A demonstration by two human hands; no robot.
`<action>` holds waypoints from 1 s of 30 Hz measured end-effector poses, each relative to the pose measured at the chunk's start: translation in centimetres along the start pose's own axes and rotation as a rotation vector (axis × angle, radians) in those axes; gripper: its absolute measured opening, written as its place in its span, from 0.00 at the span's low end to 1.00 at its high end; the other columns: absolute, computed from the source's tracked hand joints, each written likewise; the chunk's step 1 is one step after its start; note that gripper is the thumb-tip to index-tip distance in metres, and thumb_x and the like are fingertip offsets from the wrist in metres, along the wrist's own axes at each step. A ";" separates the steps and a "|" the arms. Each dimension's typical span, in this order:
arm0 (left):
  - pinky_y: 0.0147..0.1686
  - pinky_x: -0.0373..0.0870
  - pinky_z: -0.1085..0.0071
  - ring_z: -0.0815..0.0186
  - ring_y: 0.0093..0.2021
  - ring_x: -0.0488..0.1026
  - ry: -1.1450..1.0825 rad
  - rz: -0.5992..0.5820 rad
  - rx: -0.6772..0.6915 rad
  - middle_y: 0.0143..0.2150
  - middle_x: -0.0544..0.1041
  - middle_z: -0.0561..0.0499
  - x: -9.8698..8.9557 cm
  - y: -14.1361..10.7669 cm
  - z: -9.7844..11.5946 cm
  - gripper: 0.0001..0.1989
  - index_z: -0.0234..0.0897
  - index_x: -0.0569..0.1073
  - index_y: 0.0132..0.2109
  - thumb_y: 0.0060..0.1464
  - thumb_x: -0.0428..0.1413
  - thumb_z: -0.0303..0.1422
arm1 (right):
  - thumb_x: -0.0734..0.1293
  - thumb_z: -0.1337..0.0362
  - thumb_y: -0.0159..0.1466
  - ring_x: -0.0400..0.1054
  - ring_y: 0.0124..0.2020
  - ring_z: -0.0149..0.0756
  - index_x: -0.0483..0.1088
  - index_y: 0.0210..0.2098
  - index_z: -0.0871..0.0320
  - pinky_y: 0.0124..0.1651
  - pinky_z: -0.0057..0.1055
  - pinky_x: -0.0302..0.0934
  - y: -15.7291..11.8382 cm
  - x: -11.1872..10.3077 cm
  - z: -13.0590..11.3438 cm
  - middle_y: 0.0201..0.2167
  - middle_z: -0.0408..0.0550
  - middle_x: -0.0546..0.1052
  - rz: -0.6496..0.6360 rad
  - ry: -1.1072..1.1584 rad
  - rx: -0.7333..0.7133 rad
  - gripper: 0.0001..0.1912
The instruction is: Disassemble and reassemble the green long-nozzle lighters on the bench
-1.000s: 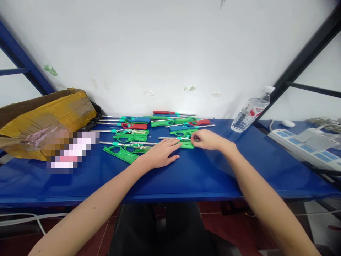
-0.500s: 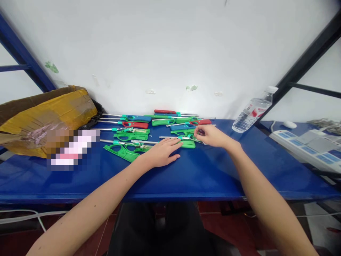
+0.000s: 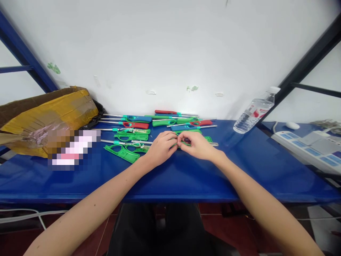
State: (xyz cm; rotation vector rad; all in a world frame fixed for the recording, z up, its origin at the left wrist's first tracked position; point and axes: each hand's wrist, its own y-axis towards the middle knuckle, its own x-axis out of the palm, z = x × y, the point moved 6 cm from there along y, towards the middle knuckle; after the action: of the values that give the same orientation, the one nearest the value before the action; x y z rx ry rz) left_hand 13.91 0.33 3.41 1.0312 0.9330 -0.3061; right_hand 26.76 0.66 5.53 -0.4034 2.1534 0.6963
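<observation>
My left hand (image 3: 162, 147), fingers curled together, meets my right hand (image 3: 197, 145) at the fingertips over the table. My right hand is closed in a pinch, with a small dark thing (image 3: 187, 140) under its curled fingers. Whatever lies between the fingertips is hidden. Beyond the right hand lies a green lighter shell piece (image 3: 205, 139), and a thin metal end (image 3: 214, 144) sticks out beside it. Left of my hands are an opened long-nosed lighter (image 3: 138, 145) with its inner parts showing and a loose green handle half (image 3: 124, 153).
Several long-nosed lighters, including a red one (image 3: 135, 125) and a blue one (image 3: 140, 118), lie along the wall. A taped cardboard box (image 3: 50, 110) stands left on the blue table (image 3: 186, 181). At right are a water bottle (image 3: 253, 113) and a power strip (image 3: 306, 145).
My right hand has moved left to meet my left hand, whose fingers have curled in. The lighter between them is now mostly covered, and a metal end shows right of my right hand.
</observation>
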 end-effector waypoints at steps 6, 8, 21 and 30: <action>0.56 0.67 0.56 0.56 0.56 0.69 0.040 -0.088 0.000 0.47 0.80 0.47 0.6 -0.1 -0.4 0.15 0.39 0.79 0.43 0.67 0.47 0.32 | 0.64 0.67 0.60 0.65 0.31 0.34 0.70 0.34 0.57 0.36 0.29 0.56 0.1 0.4 0.1 0.32 0.46 0.75 0.004 -0.044 -0.020 0.03; 0.57 0.66 0.54 0.55 0.57 0.68 0.090 -0.095 -0.045 0.49 0.79 0.46 0.4 -0.2 -1.3 0.15 0.38 0.79 0.46 0.67 0.47 0.33 | 0.62 0.64 0.64 0.65 0.30 0.34 0.70 0.35 0.57 0.36 0.30 0.57 0.1 -0.2 0.5 0.32 0.46 0.76 0.029 -0.042 -0.016 0.06; 0.62 0.61 0.47 0.47 0.64 0.61 0.301 -0.202 -0.464 0.58 0.72 0.39 -1.6 -2.0 -8.2 0.22 0.36 0.77 0.54 0.65 0.43 0.38 | 0.60 0.38 0.63 0.74 0.45 0.42 0.64 0.37 0.51 0.45 0.39 0.70 -0.7 -5.3 5.0 0.38 0.49 0.77 0.725 0.759 0.195 0.23; 0.61 0.56 0.37 0.40 0.68 0.55 0.338 -0.251 -0.559 0.64 0.67 0.41 -0.9 -2.9 -9.0 0.20 0.44 0.76 0.56 0.65 0.46 0.39 | 0.66 0.49 0.63 0.74 0.48 0.37 0.66 0.37 0.52 0.49 0.32 0.72 0.1 -1.9 9.7 0.37 0.48 0.79 0.613 1.304 0.465 0.14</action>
State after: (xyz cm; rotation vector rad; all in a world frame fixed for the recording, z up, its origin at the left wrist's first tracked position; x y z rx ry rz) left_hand 6.97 6.23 0.70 0.4539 1.3625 -0.0640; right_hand 33.75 6.68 2.09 0.1669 3.6431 0.1496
